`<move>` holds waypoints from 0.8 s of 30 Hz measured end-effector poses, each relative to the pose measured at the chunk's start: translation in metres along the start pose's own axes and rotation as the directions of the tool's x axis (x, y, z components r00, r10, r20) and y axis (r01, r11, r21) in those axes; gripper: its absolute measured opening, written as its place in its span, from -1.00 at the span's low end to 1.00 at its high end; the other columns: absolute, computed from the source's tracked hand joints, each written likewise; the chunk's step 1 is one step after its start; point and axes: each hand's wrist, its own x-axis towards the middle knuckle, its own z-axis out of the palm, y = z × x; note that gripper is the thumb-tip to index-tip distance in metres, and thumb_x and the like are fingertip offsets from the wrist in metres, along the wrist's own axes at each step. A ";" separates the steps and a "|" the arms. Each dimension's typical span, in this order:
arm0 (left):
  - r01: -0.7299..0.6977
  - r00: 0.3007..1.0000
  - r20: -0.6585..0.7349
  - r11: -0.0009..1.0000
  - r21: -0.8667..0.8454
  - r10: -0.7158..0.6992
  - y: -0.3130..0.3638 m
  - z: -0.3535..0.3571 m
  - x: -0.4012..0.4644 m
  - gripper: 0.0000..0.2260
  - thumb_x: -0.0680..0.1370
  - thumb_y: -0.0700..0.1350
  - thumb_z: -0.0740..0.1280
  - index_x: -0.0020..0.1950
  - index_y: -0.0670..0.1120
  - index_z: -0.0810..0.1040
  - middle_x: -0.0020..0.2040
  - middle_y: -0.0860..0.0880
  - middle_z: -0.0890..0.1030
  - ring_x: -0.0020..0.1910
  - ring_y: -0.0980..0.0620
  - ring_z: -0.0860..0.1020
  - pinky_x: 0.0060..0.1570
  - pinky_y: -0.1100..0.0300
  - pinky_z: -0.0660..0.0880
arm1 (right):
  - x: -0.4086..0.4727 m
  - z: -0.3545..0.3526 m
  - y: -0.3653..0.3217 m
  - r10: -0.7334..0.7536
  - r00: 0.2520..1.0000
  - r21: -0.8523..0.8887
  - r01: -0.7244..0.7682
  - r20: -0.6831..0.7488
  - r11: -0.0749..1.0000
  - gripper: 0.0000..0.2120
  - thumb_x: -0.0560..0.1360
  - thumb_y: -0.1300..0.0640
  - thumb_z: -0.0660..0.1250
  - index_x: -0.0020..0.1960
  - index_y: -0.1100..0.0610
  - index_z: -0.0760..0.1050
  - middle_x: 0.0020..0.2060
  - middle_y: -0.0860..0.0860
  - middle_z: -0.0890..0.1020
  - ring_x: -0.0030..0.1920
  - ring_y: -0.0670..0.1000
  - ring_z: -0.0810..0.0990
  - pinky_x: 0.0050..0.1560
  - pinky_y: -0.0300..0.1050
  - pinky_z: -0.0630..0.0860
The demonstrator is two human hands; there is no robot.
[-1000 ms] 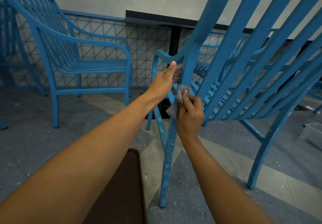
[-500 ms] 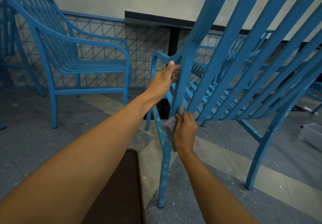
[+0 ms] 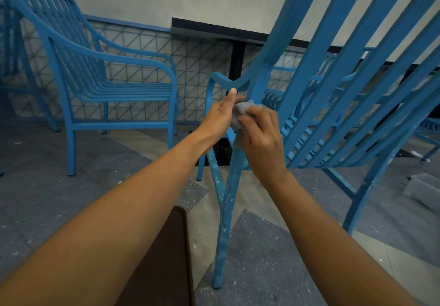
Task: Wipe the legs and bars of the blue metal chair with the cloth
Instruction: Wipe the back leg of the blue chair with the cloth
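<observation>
Blue painted metal fills most of the view here: the chair being cleaned [image 3: 333, 86] sits tipped toward the camera on the right, back slats fanning up and out, and its near leg [image 3: 225, 222] runs down to the speckled grey floor [image 3: 71, 186] looking chalky with pale dust and flecks. A 2nd blue chair [image 3: 100, 77] stands upright at the far left by the tiled wall, and a dark table [image 3: 214, 28] sits behind against that wall. A dark brown panel [image 3: 164, 258] pokes in at the bottom between the forearms, can't tell what it is. Left hand [image 3: 217, 119] is up by the post just under the armrest with fingers fairly straight, thumb pointing up; whether it's really gripping the frame or just bracing it is hidden, so I can't tell. Right hand [image 3: 259, 134] is curled round the grey cloth [image 3: 240, 115], bunched against the post where the arm joins the back. My take on doing this bit well: keep the left hand steadying the tilted frame so it doesn't swing, wrap the cloth right around the tube instead of dabbing 1 face, then pull down in long strokes toward the foot, since the lower leg looks like the dirtiest part. Refold to a clean patch once it greys up, or you're probably just smearing dust.
</observation>
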 end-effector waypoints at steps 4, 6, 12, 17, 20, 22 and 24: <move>-0.034 0.999 -0.015 0.999 0.034 0.034 0.001 0.001 -0.001 -0.55 0.63 0.11 -0.03 0.30 -0.07 0.48 0.16 0.04 0.56 0.10 0.20 0.52 -0.08 0.44 0.47 | -0.002 0.019 0.012 -0.100 0.983 -0.113 0.119 0.157 0.986 -0.86 0.50 0.31 0.31 0.00 0.34 0.58 0.00 0.19 0.61 0.13 0.14 0.47 0.18 0.02 0.45; -0.043 0.999 -0.027 0.999 0.032 0.044 0.000 0.003 -0.001 -0.56 0.64 0.10 -0.03 0.31 -0.09 0.46 0.12 0.08 0.55 0.10 0.21 0.50 -0.10 0.48 0.45 | -0.006 0.021 0.014 -0.117 0.963 -0.168 0.161 0.244 0.973 -0.83 0.50 0.28 0.25 -0.01 0.30 0.59 0.00 0.16 0.62 0.16 0.13 0.48 0.26 0.02 0.39; -0.039 0.998 -0.052 0.999 0.018 0.040 -0.001 0.006 0.002 -0.56 0.64 0.07 -0.03 0.28 -0.13 0.48 0.06 0.04 0.56 0.00 0.22 0.52 -0.16 0.59 0.42 | -0.015 0.024 0.003 -0.168 0.785 -0.333 0.432 0.596 0.838 -0.72 0.45 0.20 0.20 0.05 0.19 0.61 0.01 0.10 0.65 0.19 0.12 0.52 0.45 0.05 0.06; -0.027 0.998 -0.049 1.000 0.008 0.028 -0.003 0.006 0.003 -0.57 0.64 0.07 -0.03 0.25 -0.13 0.50 0.05 0.00 0.58 -0.05 0.24 0.54 -0.24 0.59 0.42 | -0.021 0.027 -0.005 -0.156 0.652 -0.304 0.535 0.742 0.788 -0.78 0.45 0.12 0.30 0.03 0.14 0.62 -0.04 0.04 0.67 0.14 0.08 0.55 0.42 0.04 0.20; -0.022 0.998 -0.050 1.000 -0.003 0.022 -0.003 0.007 0.002 -0.57 0.65 0.05 -0.03 0.26 -0.15 0.49 0.03 0.00 0.58 -0.08 0.24 0.54 -0.28 0.59 0.41 | -0.023 0.026 -0.007 -0.182 0.635 -0.243 0.522 0.751 0.818 -0.90 0.31 0.09 0.44 -0.23 0.11 0.63 -0.31 -0.01 0.65 -0.12 0.02 0.60 0.28 -0.03 0.41; -0.019 0.998 -0.053 1.000 -0.002 0.019 -0.002 0.007 0.001 -0.57 0.65 0.05 -0.03 0.26 -0.15 0.49 0.03 0.01 0.58 -0.10 0.24 0.54 -0.31 0.60 0.40 | -0.027 0.026 -0.008 -0.185 0.618 -0.215 0.515 0.764 0.830 -0.89 0.23 0.08 0.50 -0.33 0.10 0.61 -0.41 -0.02 0.61 -0.22 0.01 0.59 0.19 -0.07 0.47; -0.019 0.999 -0.049 1.000 0.006 0.019 -0.003 0.007 0.001 -0.57 0.65 0.05 -0.03 0.26 -0.14 0.49 0.04 0.02 0.58 -0.10 0.25 0.54 -0.29 0.61 0.39 | -0.033 0.024 -0.010 -0.189 0.599 -0.199 0.520 0.778 0.831 -0.86 0.19 0.09 0.53 -0.39 0.09 0.58 -0.45 -0.03 0.58 -0.27 -0.01 0.58 0.15 -0.08 0.49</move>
